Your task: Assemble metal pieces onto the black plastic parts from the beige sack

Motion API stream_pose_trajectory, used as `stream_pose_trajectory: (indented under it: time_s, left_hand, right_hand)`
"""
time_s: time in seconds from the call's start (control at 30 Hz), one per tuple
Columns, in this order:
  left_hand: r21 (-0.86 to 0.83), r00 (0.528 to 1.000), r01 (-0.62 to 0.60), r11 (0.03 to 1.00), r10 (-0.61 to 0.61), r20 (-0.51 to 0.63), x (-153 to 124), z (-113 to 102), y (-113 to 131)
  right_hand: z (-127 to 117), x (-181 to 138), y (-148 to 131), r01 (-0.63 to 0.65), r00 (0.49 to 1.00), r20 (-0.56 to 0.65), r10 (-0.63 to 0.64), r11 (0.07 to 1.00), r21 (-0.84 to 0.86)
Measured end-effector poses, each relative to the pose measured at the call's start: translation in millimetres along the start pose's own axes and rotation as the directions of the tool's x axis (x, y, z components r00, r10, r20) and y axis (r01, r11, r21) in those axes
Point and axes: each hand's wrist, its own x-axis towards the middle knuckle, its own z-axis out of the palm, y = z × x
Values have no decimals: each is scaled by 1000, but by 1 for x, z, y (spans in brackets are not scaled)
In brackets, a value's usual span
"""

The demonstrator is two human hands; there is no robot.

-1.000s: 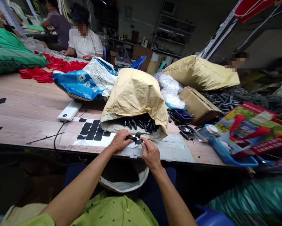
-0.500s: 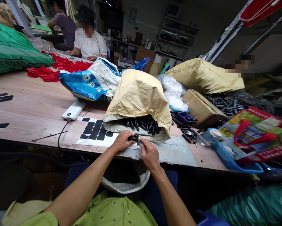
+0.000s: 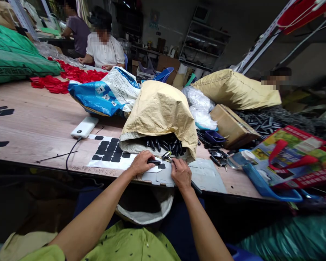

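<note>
My left hand is closed round a small black tube-like piece, whose end sticks out to the right. My right hand grips a hammer; the metal hammer head points towards the left hand, and its black handle shows below the wrist. A black rounded square lies between the hands on a white sheet. Just behind both hands, the tan sack opens towards me, with many black pieces in its mouth.
Rows of black squares lie left of my hands, near a white power bank with a cable. At right are loose black parts, a blue tray and a colourful bag. An open sack hangs below the table edge.
My hands have moved apart from working together on the black piece. The right hand has shifted right and now holds the hammer; the left keeps a black piece lower, near the table.
</note>
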Motion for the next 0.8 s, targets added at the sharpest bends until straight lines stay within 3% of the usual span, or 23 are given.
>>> stream_pose_trajectory:
  time_s: [0.43,0.6,0.7,0.8]
  left_hand:
    - [-21,1000,-16,1000,16,-10,-2,0,-1]
    - [77,996,-85,993,82,34,-4,-1,7]
    - [82,984,-168,982,161,82,-21,-3,24]
    - [-38,961,-201,979,204,187,-57,-3,46]
  right_hand:
    - [0,-1,-6,5,1000,-3,-5,998,-65]
    - [-2,1,-7,-1,1000,25,3,998,-67]
    - [-3,1,-8,-8,999,33,11,997,-78]
    - [-2,1,-8,-10,999,31,13,996,-88]
